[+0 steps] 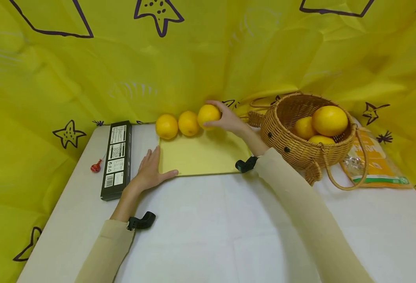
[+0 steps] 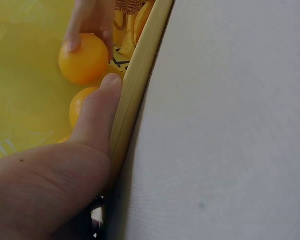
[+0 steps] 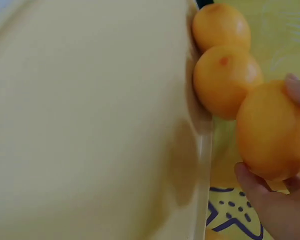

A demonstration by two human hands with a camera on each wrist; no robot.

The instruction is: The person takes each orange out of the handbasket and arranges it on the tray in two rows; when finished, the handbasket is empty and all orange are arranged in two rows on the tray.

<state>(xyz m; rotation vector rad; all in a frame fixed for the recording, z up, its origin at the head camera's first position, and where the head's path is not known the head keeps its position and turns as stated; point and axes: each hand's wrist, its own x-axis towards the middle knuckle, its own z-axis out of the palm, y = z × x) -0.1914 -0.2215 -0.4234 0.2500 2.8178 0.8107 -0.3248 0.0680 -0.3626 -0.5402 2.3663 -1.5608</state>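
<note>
My right hand [image 1: 232, 120] grips an orange [image 1: 209, 114] between thumb and fingers, over the far edge of a pale yellow tray [image 1: 201, 153]. Two more oranges, one in the middle [image 1: 188, 124] and one at the left [image 1: 167, 127], sit side by side along that far edge. In the right wrist view the held orange [image 3: 270, 132] appears close beside the middle orange [image 3: 227, 82]; whether they touch I cannot tell. At the tray's left end lies my left hand [image 1: 149, 171], its fingers extended and its thumb along the near edge.
A wicker basket [image 1: 277, 147] holding several oranges stands on the right, with an orange-and-white packet [image 1: 378, 161] partly behind it. On the left are a long black box [image 1: 116, 159] and a red-wrapped lollipop [image 1: 96, 166]. Yellow patterned cloth [image 1: 194, 59] hangs behind the white table [image 1: 208, 236].
</note>
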